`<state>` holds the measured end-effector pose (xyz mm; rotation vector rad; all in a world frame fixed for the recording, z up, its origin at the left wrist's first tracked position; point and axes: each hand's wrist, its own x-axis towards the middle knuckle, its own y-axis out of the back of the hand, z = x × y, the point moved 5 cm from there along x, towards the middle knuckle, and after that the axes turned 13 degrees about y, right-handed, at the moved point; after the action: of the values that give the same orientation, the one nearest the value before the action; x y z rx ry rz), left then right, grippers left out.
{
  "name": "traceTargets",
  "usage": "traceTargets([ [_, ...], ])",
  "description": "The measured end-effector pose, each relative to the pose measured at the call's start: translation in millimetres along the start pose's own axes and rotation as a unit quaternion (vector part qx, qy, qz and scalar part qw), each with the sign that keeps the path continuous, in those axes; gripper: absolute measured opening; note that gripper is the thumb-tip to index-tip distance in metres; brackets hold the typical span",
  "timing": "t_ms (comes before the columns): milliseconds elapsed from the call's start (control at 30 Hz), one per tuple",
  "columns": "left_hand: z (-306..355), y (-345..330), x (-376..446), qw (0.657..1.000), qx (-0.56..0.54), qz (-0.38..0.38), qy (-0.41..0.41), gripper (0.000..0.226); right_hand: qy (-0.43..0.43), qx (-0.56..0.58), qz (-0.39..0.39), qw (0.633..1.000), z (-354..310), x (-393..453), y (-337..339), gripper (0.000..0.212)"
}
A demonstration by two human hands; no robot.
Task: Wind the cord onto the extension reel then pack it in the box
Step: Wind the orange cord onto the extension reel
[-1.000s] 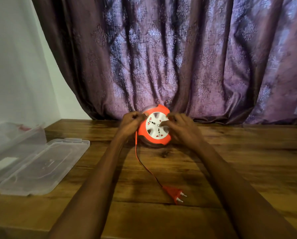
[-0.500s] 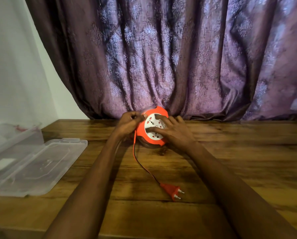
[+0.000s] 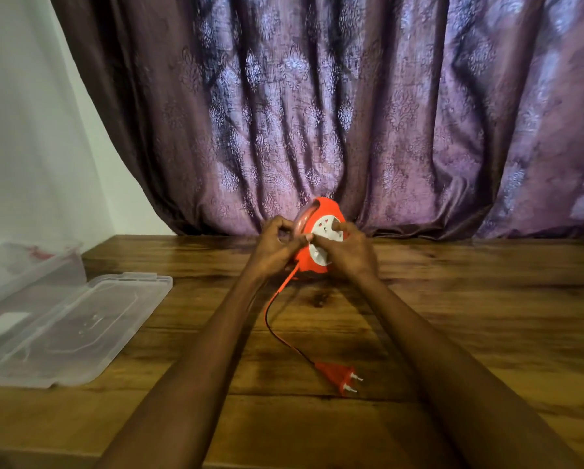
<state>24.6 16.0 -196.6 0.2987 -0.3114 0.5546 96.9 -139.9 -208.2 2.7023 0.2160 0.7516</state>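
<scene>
I am watching the orange extension reel (image 3: 319, 238) standing on edge near the back edge of the counter (image 3: 470, 316), just in front of the purple curtain (image 3: 317, 113). Its white socket face is pointing toward me and a little to the right, so the disc's flat sides are running roughly front to back, with the clear rim showing on its left. The left hand (image 3: 277, 247) is curling against the reel's left rim, fingers bent and thumb reaching across toward the white face, clamped on the reel's edge. The right hand (image 3: 350, 252) is gripping the reel from the right, fingers lying over the socket face. Both forearms are stretching straight out from the near edge and converging on the reel. The orange cord (image 3: 277, 313) is leaving the bottom left of the reel, running toward the near edge in a shallow curve, its long axis pointing front and slightly right. It is ending in the plug (image 3: 338, 375), which is lying flat mid-counter with its two pins pointing toward the right edge. The clear plastic box (image 3: 19, 265) is sitting at the left edge with its lid (image 3: 80, 326) lying flat just beside it.
</scene>
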Motion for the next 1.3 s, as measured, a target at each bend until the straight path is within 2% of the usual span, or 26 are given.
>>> traceTargets([
  [67, -1, -4, -2, 1.0, 0.021, -0.002, -0.019, 0.023, -0.069, 0.159, 0.003, 0.985, 8, 0, -8, 0.035],
  [133, -1, -7, -3, 1.0, 0.021, -0.007, -0.02, 0.024, -0.12, 0.229, 0.015, 0.966, 13, -1, -11, 0.026],
  [233, 3, -10, -2, 1.0, 0.006, -0.001, 0.002, 0.026, -0.138, 0.255, 0.019, 0.957, 12, -1, -8, 0.03],
  [367, 2, 4, -2, 0.996, -0.066, 0.027, 0.056, 0.024, -0.083, 0.247, -0.017, 0.965, -4, -3, -11, 0.033],
  [433, -5, 13, -1, 0.987, -0.12, 0.045, 0.096, 0.023, -0.03, 0.199, -0.011, 0.979, -12, -5, -12, 0.038],
  [500, -10, 19, -1, 0.977, -0.163, 0.064, 0.123, 0.018, 0.051, 0.069, -0.02, 0.996, -21, -9, -11, 0.025],
  [533, -12, 22, -1, 0.969, -0.193, 0.07, 0.135, 0.016, 0.087, 0.027, -0.043, 0.995, -25, -12, -14, 0.018],
  [600, -15, 26, -2, 0.952, -0.253, 0.072, 0.157, 0.015, 0.172, 0.015, -0.117, 0.978, -38, -24, -25, 0.01],
  [667, -16, 30, 0, 0.938, -0.29, 0.073, 0.174, 0.018, 0.306, -0.029, -0.179, 0.935, -55, -40, -33, 0.023],
  [733, -17, 34, 3, 0.932, -0.304, 0.074, 0.182, 0.021, 0.445, -0.139, -0.208, 0.86, -69, -55, -40, 0.041],
  [800, -17, 35, 5, 0.935, -0.292, 0.081, 0.186, 0.024, 0.509, -0.211, -0.204, 0.809, -78, -63, -44, 0.041],
  [867, -18, 32, 3, 0.931, -0.305, 0.075, 0.186, 0.024, 0.538, -0.225, -0.185, 0.791, -80, -66, -43, 0.029],
  [933, -20, 30, -1, 0.918, -0.343, 0.058, 0.191, 0.022, 0.537, -0.229, -0.161, 0.796, -76, -62, -38, 0.023],
  [967, -21, 30, -2, 0.913, -0.352, 0.053, 0.197, 0.021, 0.523, -0.225, -0.143, 0.809, -72, -57, -32, 0.023],
  [1067, -24, 36, -1, 0.913, -0.346, 0.06, 0.209, 0.019, 0.42, -0.193, -0.116, 0.879, -50, -34, -11, 0.028],
  [1133, -24, 40, 3, 0.907, -0.363, 0.073, 0.202, 0.018, 0.353, -0.191, -0.125, 0.908, -31, -19, 0, 0.029],
  [1233, -24, 44, 5, 0.901, -0.378, 0.081, 0.198, 0.016, 0.266, -0.222, -0.144, 0.927, -4, -5, 9, 0.032],
  [1300, -24, 45, 6, 0.899, -0.383, 0.077, 0.197, 0.025, 0.222, -0.266, -0.125, 0.929, 12, 2, 15, 0.035],
])
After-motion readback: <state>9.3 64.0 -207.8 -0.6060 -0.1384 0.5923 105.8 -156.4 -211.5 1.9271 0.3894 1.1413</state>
